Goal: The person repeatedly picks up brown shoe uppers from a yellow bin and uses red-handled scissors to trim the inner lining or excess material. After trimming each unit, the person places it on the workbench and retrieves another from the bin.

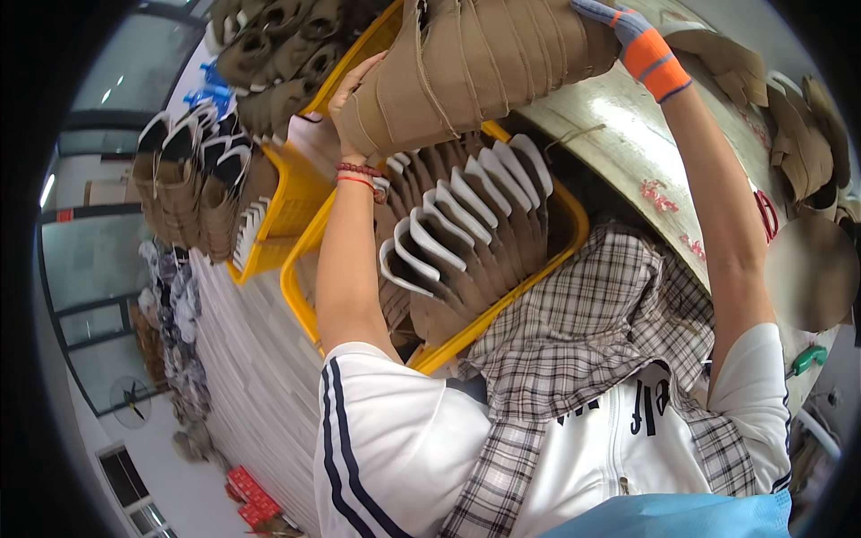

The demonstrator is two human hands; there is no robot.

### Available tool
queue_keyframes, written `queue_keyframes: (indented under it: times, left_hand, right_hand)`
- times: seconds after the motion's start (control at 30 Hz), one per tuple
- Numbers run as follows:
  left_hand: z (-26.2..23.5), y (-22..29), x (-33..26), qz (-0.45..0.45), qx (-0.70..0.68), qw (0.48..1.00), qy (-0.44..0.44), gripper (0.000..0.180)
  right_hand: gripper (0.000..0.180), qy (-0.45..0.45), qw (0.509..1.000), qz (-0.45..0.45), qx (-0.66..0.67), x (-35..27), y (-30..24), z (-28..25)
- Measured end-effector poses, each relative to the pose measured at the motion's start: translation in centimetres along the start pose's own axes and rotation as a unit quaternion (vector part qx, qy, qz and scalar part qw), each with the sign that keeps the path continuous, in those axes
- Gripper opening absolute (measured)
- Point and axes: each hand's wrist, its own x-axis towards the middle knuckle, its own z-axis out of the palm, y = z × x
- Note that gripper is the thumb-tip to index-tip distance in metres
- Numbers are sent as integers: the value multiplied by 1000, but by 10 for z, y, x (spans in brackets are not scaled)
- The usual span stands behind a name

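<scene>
Between my two hands I hold up a nested row of brown boot uppers [484, 76], tilted across the top of the view. My bare left hand [350, 99] grips the left end, its thumb side mostly hidden behind the stack. The right hand [632, 40], in a grey and orange glove, presses on the right end, with some fingers out of sight. Below the stack, a yellow crate [581, 224] holds several more brown uppers with white linings [457, 211], packed upright in rows.
A worktable [641, 134] with red floral marks lies to the right, carrying more brown pieces [807, 134] and red-handled scissors [766, 215]. Another person [812, 273] is at the right edge. More yellow crates [287, 193] with uppers stand on the left. A checked apron [574, 332] covers my lap.
</scene>
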Motion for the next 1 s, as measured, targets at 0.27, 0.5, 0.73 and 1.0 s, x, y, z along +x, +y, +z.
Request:
queue_keyframes:
  times: [0.27,0.5,0.73,1.0]
  left_hand:
    - [-89,73,-62,33,114,991,57,34]
    - [-163,40,-155,-67,37,984,163,38]
    - [-195,-103,-264,-348,-118,888,277,40]
    - [-195,-87,-238,-525,-192,757,338,44]
  right_hand:
    - [38,-27,999,-6,25,-34,-50,134]
    - [60,-56,957,83,-272,-2,30,207]
    - [79,21,969,225,-98,-19,201,210]
    - [88,28,949,299,-99,-14,215,180]
